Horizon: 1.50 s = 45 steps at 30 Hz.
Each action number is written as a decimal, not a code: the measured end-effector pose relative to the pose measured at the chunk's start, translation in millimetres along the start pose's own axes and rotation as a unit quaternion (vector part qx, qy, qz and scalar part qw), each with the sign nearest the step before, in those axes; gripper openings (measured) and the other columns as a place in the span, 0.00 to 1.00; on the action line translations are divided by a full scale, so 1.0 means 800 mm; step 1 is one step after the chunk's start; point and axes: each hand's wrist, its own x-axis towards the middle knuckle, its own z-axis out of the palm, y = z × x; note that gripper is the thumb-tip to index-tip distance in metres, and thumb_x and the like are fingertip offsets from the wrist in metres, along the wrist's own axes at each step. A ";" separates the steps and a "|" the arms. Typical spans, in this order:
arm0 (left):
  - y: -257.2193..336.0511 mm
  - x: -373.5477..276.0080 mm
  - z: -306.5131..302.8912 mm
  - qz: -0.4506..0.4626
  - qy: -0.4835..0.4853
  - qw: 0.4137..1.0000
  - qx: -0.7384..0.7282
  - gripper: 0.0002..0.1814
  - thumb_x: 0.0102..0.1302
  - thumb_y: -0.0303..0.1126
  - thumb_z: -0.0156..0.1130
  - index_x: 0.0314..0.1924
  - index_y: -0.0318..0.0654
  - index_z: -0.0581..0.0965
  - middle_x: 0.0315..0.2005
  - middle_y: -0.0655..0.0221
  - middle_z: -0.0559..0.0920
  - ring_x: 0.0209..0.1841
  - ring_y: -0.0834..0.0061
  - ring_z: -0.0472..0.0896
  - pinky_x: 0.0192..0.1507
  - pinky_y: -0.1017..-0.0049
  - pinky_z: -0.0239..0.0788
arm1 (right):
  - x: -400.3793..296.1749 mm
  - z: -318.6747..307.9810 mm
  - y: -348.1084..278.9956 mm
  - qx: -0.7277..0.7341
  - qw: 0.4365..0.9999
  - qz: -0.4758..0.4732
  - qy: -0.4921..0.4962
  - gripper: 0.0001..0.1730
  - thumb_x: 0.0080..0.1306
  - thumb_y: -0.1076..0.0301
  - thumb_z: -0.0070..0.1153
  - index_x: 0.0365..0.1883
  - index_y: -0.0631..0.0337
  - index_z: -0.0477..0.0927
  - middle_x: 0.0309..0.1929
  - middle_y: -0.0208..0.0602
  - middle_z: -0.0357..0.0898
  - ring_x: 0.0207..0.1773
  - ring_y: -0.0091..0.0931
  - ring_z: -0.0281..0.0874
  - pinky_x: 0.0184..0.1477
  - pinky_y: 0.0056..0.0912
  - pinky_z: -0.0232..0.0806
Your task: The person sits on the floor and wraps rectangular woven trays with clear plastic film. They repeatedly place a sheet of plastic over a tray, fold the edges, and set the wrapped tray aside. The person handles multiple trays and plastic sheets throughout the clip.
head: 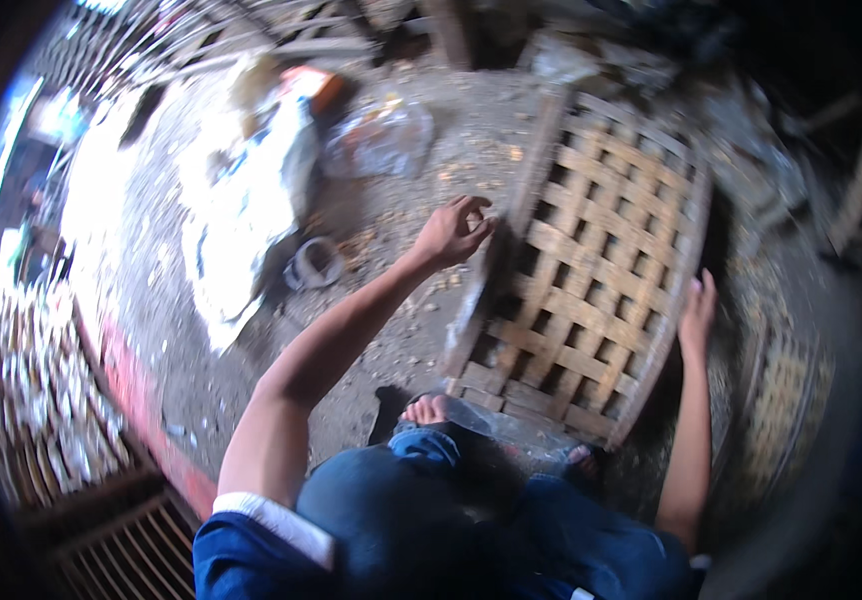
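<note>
A rectangular woven bamboo panel in a wooden frame (603, 247) slants in front of my feet, with square gaps between its strips. My left hand (457, 231) hovers by the frame's left side, fingers curled and apart, holding nothing visible. At the frame's right side rail is my right hand (697, 311); its fingers lie along the outer edge, and the thumb side is partly hidden, so its grip is unclear. Clear plastic sheeting (498, 426) lies at the near end of the frame, by my feet.
A white sack (251, 202), a clear plastic bag (386, 139), an orange object (312, 86) and a pale ring-shaped item (316, 262) lie on the littered floor to the left. Slatted racks (40, 405) stand at far left. Another woven panel (783, 412) is at right.
</note>
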 end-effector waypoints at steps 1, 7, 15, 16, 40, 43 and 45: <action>-0.012 0.003 -0.013 -0.015 0.028 0.999 0.015 0.23 0.67 0.46 0.65 0.54 0.39 0.78 0.44 0.57 0.84 0.37 0.56 0.84 0.42 0.61 0.76 | 0.000 -0.007 0.020 0.050 0.999 0.008 0.017 0.33 0.80 0.50 0.43 0.71 0.69 0.64 0.70 0.55 0.67 0.72 0.41 0.65 0.72 0.41 0.58; -0.124 -0.041 -0.168 -0.119 0.219 0.856 0.452 0.37 0.61 0.50 0.71 0.66 0.47 0.69 0.63 0.59 0.70 0.63 0.60 0.68 0.62 0.56 0.64 | -0.032 -0.054 0.072 0.112 0.982 0.149 0.023 0.30 0.80 0.53 0.44 0.72 0.64 0.64 0.73 0.48 0.64 0.73 0.37 0.65 0.72 0.37 0.58; -0.200 -0.144 -0.263 -0.168 0.194 0.808 0.531 0.32 0.56 0.47 0.72 0.62 0.55 0.76 0.56 0.70 0.78 0.59 0.66 0.74 0.59 0.61 0.62 | -0.039 -0.063 0.060 0.118 0.966 0.232 0.002 0.33 0.78 0.45 0.45 0.74 0.52 0.63 0.76 0.43 0.61 0.72 0.43 0.66 0.70 0.53 0.58; -0.208 -0.146 -0.267 -0.155 0.207 0.817 0.515 0.27 0.58 0.47 0.71 0.58 0.55 0.79 0.54 0.72 0.80 0.58 0.67 0.75 0.59 0.62 0.62 | -0.038 -0.061 0.056 0.120 0.966 0.230 0.005 0.33 0.78 0.46 0.45 0.74 0.52 0.63 0.76 0.42 0.61 0.72 0.43 0.66 0.70 0.53 0.58; 0.210 0.112 -0.433 0.243 0.411 0.821 0.312 0.22 0.75 0.46 0.58 0.25 0.41 0.81 0.13 0.71 0.75 0.18 0.73 0.75 0.23 0.67 0.65 | 0.030 0.003 -0.348 0.116 0.931 -0.335 -0.085 0.61 0.54 0.44 0.74 0.75 0.64 0.53 0.74 0.56 0.56 0.75 0.43 0.58 0.74 0.47 0.55; 0.321 0.149 -0.315 0.204 0.394 0.868 0.221 0.21 0.75 0.47 0.58 0.32 0.39 0.86 0.21 0.62 0.85 0.21 0.68 0.81 0.26 0.63 0.69 | 0.026 0.037 -0.418 0.101 0.928 -0.347 -0.090 0.77 0.44 0.38 0.78 0.76 0.70 0.42 0.75 0.66 0.46 0.78 0.51 0.48 0.77 0.50 0.50; 0.365 0.178 -0.264 0.295 0.390 0.840 0.233 0.19 0.72 0.46 0.61 0.35 0.36 0.86 0.24 0.54 0.84 0.24 0.59 0.82 0.30 0.58 0.72 | 0.042 0.038 -0.446 0.099 0.953 -0.281 -0.056 0.81 0.43 0.36 0.78 0.76 0.72 0.37 0.74 0.67 0.47 0.77 0.53 0.49 0.77 0.52 0.49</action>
